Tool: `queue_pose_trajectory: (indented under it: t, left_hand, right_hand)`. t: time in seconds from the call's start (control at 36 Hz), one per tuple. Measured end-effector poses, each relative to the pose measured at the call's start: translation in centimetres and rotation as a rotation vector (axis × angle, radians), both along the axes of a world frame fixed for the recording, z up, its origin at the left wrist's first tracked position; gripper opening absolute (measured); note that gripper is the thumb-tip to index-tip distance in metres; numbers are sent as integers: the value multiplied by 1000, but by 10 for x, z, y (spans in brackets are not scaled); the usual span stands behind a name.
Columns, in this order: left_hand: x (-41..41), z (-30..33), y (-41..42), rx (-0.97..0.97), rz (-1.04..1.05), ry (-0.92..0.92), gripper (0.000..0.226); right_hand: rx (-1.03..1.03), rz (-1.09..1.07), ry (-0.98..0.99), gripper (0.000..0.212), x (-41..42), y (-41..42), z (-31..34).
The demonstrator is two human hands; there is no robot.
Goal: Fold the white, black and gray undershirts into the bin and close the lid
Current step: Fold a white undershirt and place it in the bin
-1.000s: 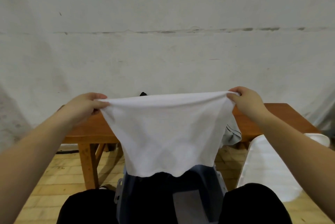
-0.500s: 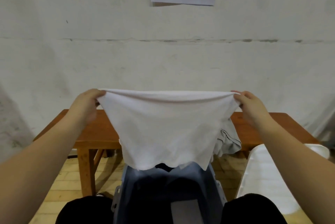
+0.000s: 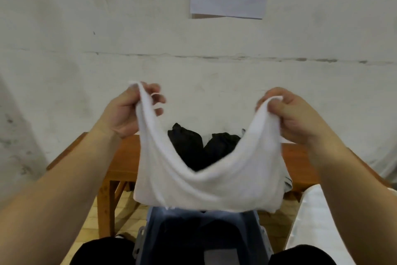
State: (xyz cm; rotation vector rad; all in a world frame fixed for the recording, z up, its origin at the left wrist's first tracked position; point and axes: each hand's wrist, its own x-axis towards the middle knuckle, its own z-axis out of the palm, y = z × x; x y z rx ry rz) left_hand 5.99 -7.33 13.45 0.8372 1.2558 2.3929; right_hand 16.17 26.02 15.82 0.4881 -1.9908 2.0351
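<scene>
With both fists raised over the bin (image 3: 202,234), left hand (image 3: 129,112) pinches 1 top corner of the white undershirt (image 3: 193,181), fingers curled tight; right hand (image 3: 294,118) grips the other. Cloth sags between them. Black undershirt (image 3: 189,146) lies on the table (image 3: 122,153) behind.

Person seated. Both forearms bare to frame edge, no sleeves in sight, no watch or rings showing. Left hand (image 3: 126,112) and right hand (image 3: 294,118) bare, no gloves. Black trousers (image 3: 103,252) cover both knees at bottom of view.
</scene>
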Motion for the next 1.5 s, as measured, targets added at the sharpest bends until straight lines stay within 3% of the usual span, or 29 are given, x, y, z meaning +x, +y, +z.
queue_pose_trajectory:
  t: [0.11,0.17,0.22,0.31,0.36,0.44,0.64,0.75,0.81,0.94,1.03,1.08,1.14,1.22,1.28,1.33,1.5]
  left_hand:
    - [29,11,51,-152,73,158,40]
    - [37,10,70,-165,82,121,29]
    - [46,10,85,-179,44,84,38]
    - [65,13,101,-114,2,66,26]
    - [71,13,106,-109,13,52,31]
    - [76,13,107,-169,43,47,50]
    - [72,6,110,-258,-7,-103,60]
    - [72,5,107,-320,-108,-160,35]
    - [73,8,104,-367,-121,-150,35]
    - [66,8,92,-557,43,-22,39]
    - [59,2,81,-618,161,-8,56]
    - [54,-3,70,-811,191,104,62]
    - [52,-10,59,-1125,201,245,45]
    - [66,-24,47,-1455,164,431,49]
    - [72,-31,39,-1538,258,464,21]
    - [69,-30,32,-1475,393,408,9]
    - [54,-19,16,-1081,632,322,12]
  right_hand:
    - [289,-87,128,27,2,-48,3]
    - [246,-49,179,31,4,-64,2]
    - [126,-2,176,40,4,-73,0]
    - [46,0,172,32,4,-82,-3]
    - [30,-41,179,29,2,-84,-6]
    - [51,-87,197,25,0,-82,-10]
    - [204,-79,228,32,-3,-79,-13]
    - [201,-31,141,21,-1,-77,-11]
    - [228,-42,148,21,-1,-76,-9]
    - [312,-153,196,31,-11,-69,-12]
    - [293,-228,205,21,-16,-62,-14]
    - [284,-272,200,17,-19,-57,-14]
    - [273,-298,201,16,-22,-51,-16]
    - [269,-324,189,20,-25,-44,-17]
    - [289,-343,166,22,-26,-38,-19]
    - [329,-364,142,20,-24,-32,-18]
    - [467,-328,25,11,-19,-6,-17]
